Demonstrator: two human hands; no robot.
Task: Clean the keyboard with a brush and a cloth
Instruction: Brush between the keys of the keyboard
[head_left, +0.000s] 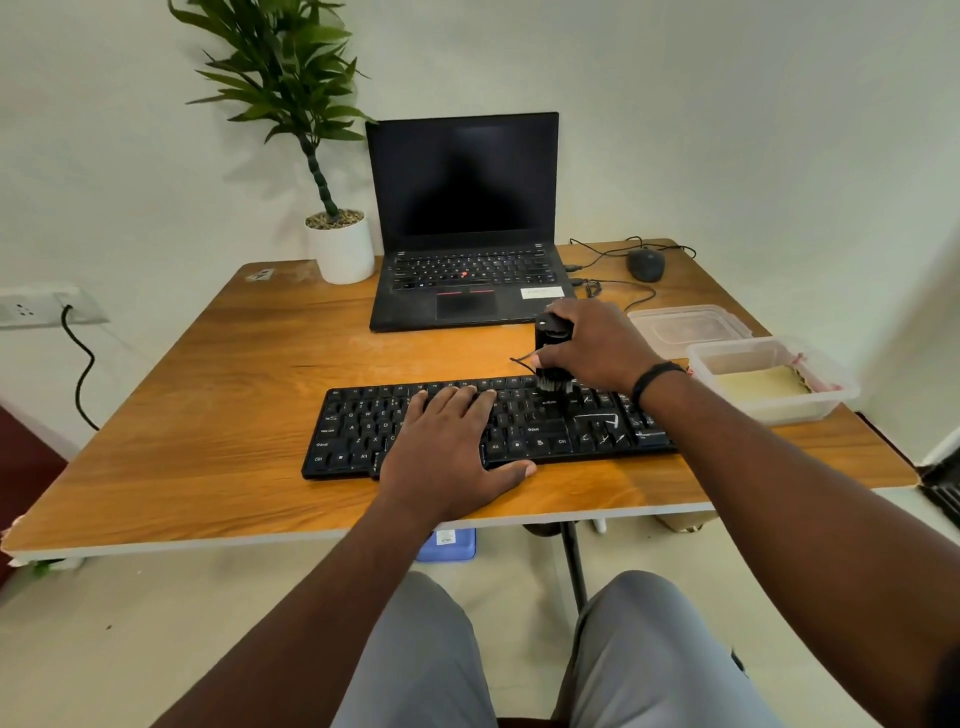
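Observation:
A black keyboard (550, 431) lies across the near middle of the wooden table (208, 415). My left hand (452, 441) rests flat on its middle keys with straight fingers and the thumb at the front edge. My right hand (597, 345) grips a black brush (551, 343) upright, its bristles touching the keyboard's top row right of centre. A yellowish cloth (758, 387) lies folded inside a clear plastic box (810, 410) at the table's right edge.
An open black laptop (467, 218) stands behind the keyboard. A white potted plant (340, 249) is at the back left, a black mouse (645, 264) with cables at the back right. A clear lid (685, 327) lies behind the plastic box.

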